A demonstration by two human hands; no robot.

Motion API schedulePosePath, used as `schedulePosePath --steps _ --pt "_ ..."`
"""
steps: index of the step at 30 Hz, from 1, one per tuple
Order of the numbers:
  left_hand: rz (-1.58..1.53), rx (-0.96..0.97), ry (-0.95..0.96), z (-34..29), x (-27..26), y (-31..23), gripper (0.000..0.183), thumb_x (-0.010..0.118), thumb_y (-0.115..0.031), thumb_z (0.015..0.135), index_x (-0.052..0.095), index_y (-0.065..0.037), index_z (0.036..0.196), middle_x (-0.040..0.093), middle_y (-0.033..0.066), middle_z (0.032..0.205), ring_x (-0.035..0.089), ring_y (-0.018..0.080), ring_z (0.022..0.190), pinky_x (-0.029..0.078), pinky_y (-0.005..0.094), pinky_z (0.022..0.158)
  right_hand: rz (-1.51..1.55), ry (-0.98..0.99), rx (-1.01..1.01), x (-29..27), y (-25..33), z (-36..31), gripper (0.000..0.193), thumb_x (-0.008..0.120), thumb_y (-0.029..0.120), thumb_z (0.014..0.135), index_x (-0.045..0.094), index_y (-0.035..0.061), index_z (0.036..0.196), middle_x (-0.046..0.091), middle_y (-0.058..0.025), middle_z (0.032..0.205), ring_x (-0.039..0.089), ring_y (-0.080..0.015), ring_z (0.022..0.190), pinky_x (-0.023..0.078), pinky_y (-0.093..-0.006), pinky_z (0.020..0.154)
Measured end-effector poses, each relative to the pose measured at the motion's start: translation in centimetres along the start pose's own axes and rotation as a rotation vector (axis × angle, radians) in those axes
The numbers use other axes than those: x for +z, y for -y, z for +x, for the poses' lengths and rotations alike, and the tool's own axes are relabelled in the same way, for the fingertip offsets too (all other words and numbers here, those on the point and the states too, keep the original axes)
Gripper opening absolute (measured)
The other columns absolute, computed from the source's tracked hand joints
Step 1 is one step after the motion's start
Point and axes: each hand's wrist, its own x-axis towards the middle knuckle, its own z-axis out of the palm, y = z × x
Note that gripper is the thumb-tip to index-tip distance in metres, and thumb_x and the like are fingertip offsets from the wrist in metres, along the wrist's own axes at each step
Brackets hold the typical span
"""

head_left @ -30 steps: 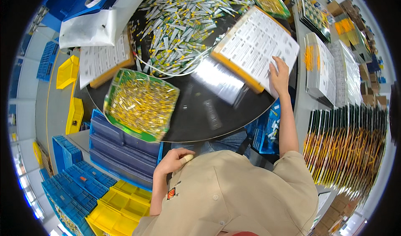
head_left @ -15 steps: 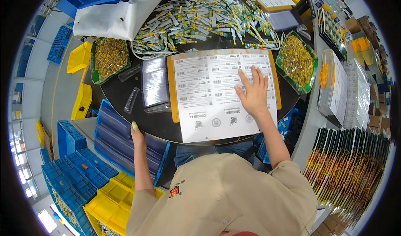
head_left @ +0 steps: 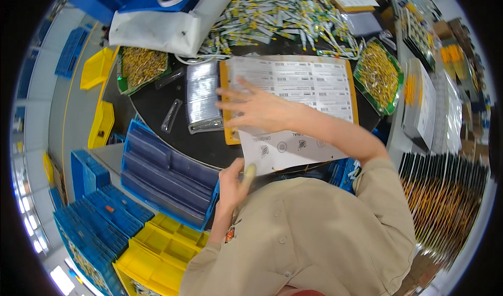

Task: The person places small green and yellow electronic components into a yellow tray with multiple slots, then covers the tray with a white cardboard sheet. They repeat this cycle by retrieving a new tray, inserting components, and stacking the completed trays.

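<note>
On our tabletop (head_left: 196, 150): label sheet (head_left: 314, 81), atop yellow-orange board (head_left: 356, 107). Right hand (head_left: 264, 110): fingers splayed, grasping nothing; left hand (head_left: 230, 185): apparently pinching sheet's near-left corner. Step, we judge: raising sheet; next needs steady pinch.

I see bare worktop (head_left: 195, 148) along the near left edge. Paper sheets (head_left: 312, 81) fill the middle; heaped tubes (head_left: 277, 15) block beyond.

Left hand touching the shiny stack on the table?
Apart. The head view shows it: bare black tabletop lies between the left hand, down by the table edge, and the shiny stack.
</note>
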Motion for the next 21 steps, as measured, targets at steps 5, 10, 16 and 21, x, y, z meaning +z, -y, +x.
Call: schedulePosePath --steps 5,10,16,21 --pt "0.190 0.436 -0.024 3.8 -5.5 2.4 0.027 0.064 -0.008 0.080 0.065 -0.005 0.106 0.064 0.0177 0.106 0.058 0.0354 0.100 0.044 0.0432 0.089 -0.269 0.165 0.141 -10.6 0.3 -3.8 0.005 0.064 0.019 0.078 0.058 0.0180 0.079 0.061 0.0023 0.088 0.055 -0.0205 0.107 0.037 -0.0452 0.101" --pt "0.663 0.582 -0.393 11.0 -8.0 7.2 0.030 0.066 -0.003 0.080 0.056 0.002 0.108 0.054 0.0194 0.105 0.050 0.0382 0.100 0.040 0.0460 0.090 -1.043 -0.477 0.477 -28.5 8.8 -20.8 0.037 0.070 0.018 0.080 0.065 0.0111 0.116 0.062 0.0016 0.088 0.054 -0.0148 0.076 0.043 -0.0322 0.070" --pt "0.658 0.637 -0.448 12.8 -9.1 10.7 0.023 0.066 -0.001 0.081 0.055 0.001 0.101 0.052 0.0183 0.102 0.050 0.0361 0.096 0.042 0.0437 0.084 -1.239 -1.456 1.408 -43.3 32.0 -41.7 0.048 0.069 0.030 0.089 0.058 0.0116 0.132 0.068 -0.0019 0.084 0.048 -0.0017 0.059 0.039 -0.0189 0.052" --pt "0.855 0.650 -0.424 12.9 -9.3 9.4 0.023 0.066 0.001 0.077 0.055 0.000 0.097 0.054 0.0164 0.102 0.051 0.0370 0.098 0.042 0.0432 0.086 -1.298 -0.728 2.229 -48.7 46.6 -62.0 0.052 0.057 0.046 0.090 0.063 0.0067 0.124 0.063 -0.0131 0.124 0.055 -0.0267 0.119 0.042 -0.0319 0.099"
